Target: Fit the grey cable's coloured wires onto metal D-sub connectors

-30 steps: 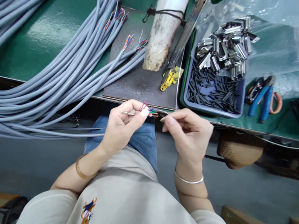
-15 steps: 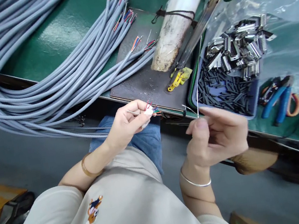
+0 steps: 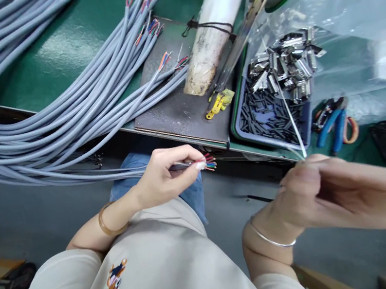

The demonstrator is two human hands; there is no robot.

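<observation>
My left hand point(image 3: 168, 175) is closed round the end of a grey cable, with thin red, green and blue wires point(image 3: 211, 162) fanning out past the thumb and fingertip. To the right, my right hand point(image 3: 334, 194) pinches a thin white strand point(image 3: 290, 118) between thumb and index finger. This strand rises from the fingertips across the blue tray. The two hands are well apart. Many grey cables point(image 3: 71, 105) lie bundled at the left, their stripped coloured wire ends on the bench.
A blue tray point(image 3: 311, 132) holds black tubes and metal clips point(image 3: 287, 67). Blue-handled pliers point(image 3: 338, 127) lie right of it. A soldering iron with a yellow tip piece point(image 3: 219, 104) and a wrapped roll point(image 3: 213, 32) rest over a dark board point(image 3: 169, 114).
My right hand has moved right, farther from my left hand, and its white strand has shifted with it. My left hand has lowered slightly. The camera view has shifted a little.
</observation>
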